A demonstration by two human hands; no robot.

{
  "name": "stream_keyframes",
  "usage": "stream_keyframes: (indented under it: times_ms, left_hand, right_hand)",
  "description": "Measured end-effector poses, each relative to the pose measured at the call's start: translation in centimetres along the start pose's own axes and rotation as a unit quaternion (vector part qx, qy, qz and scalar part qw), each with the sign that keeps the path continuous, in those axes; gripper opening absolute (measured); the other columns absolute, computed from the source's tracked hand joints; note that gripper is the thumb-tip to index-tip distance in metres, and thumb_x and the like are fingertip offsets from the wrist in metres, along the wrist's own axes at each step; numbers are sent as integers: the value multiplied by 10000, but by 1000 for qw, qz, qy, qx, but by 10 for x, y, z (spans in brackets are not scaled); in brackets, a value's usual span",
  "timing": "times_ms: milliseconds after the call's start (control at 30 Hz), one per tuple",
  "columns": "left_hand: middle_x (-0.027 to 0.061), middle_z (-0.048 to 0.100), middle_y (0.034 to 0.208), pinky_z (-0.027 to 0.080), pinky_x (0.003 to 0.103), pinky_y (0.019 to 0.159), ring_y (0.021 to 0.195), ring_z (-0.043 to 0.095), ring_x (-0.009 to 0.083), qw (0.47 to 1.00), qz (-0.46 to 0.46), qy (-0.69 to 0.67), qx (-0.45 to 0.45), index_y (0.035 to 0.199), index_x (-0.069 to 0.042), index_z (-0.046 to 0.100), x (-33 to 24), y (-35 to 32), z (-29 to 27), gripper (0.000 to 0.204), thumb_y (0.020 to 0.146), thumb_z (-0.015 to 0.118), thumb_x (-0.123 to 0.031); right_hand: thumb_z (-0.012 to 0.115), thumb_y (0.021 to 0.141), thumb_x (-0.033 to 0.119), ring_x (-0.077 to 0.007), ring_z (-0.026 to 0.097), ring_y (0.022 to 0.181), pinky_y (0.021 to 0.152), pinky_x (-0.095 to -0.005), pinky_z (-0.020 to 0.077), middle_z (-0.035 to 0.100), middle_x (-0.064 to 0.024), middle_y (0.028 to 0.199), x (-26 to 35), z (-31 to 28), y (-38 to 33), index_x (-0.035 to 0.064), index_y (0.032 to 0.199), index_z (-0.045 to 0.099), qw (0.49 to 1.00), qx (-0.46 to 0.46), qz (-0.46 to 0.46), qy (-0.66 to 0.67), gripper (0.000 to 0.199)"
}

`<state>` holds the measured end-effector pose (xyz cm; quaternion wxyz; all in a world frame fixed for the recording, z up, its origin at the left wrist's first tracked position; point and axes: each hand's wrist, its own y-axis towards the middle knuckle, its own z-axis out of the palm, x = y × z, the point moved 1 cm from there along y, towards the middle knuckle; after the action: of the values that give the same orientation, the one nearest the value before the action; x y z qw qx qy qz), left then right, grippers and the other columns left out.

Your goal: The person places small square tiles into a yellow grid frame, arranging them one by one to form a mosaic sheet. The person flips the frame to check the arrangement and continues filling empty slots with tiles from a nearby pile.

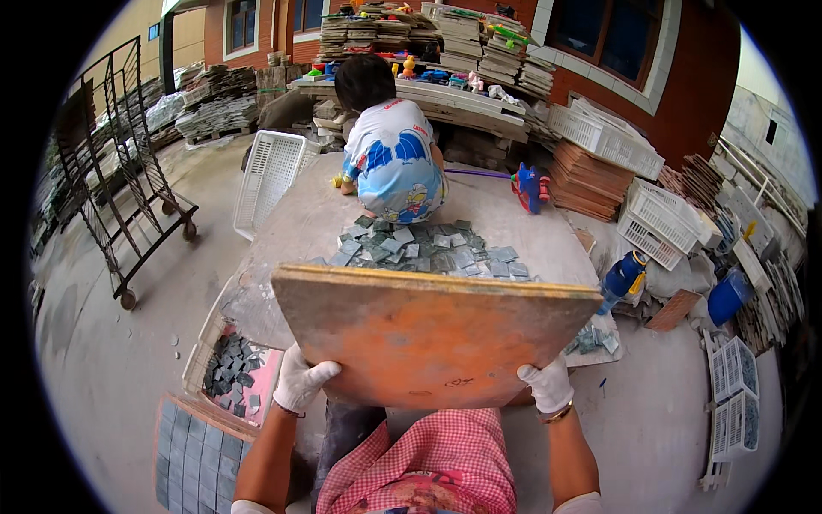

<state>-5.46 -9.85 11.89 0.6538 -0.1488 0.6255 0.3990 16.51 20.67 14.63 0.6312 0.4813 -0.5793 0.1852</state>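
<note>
A large flat orange-brown board (428, 343), its top edge pale and layered, is held up in front of me between both hands. My left hand (300, 377), in a white glove, grips its lower left edge with the thumb on the near face. My right hand (548, 384), gloved the same way, holds the lower right edge, thumb also on the near face. The fingers behind the board are hidden. Beyond the board, a heap of grey-green stone tiles (402, 244) lies on the worktable (274, 231), partly covered by it.
A person (398, 163) crouches on the table's far part. At lower left are a crate of dark tile pieces (231, 368) and a board laid with grey square tiles (197, 454). A blue bottle (623, 278) stands by the table's right edge; a wheeled metal rack (128, 171) stands left.
</note>
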Motion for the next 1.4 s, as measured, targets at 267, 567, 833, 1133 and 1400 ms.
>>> stream_keyframes:
  times_ms: [267,567,833,1133,1400]
  left_hand:
    - [119,648,1033,469,429,893,1017,599,327,829,286,475,79,1022,-77,631,35,-21,-17,327,706,672,-151]
    - [120,573,1208,432,425,963,1112,561,293,793,189,578,37,1131,-128,605,115,-57,-30,346,792,534,-122]
    - [118,626,1122,466,410,916,1061,583,313,791,165,588,48,1061,-64,624,107,11,-32,296,769,600,-101]
    - [118,637,1000,483,383,855,989,585,301,867,86,491,-3,985,-37,626,130,78,-12,252,754,668,-129]
    - [123,607,1106,445,401,933,1109,529,326,845,97,526,3,1040,-40,600,137,55,-6,292,761,649,-111]
  right_hand:
    - [623,788,173,-326,565,1081,880,-398,484,592,-142,1113,-46,-13,-49,166,1101,648,860,83,-229,-448,314]
    - [584,817,166,-329,574,1051,887,-406,480,569,-131,1154,-130,6,-86,131,1068,632,835,52,-227,-499,258]
    - [609,830,145,-316,592,1013,860,-396,480,635,-144,1065,-143,9,17,35,1054,627,892,33,-132,-432,251]
    - [621,828,179,-326,579,1023,880,-394,461,638,-171,1043,-175,29,50,8,999,650,919,21,-9,-394,244]
    - [623,808,153,-331,536,1096,948,-416,419,619,-162,1088,-164,29,30,-10,1029,633,897,25,-39,-440,274]
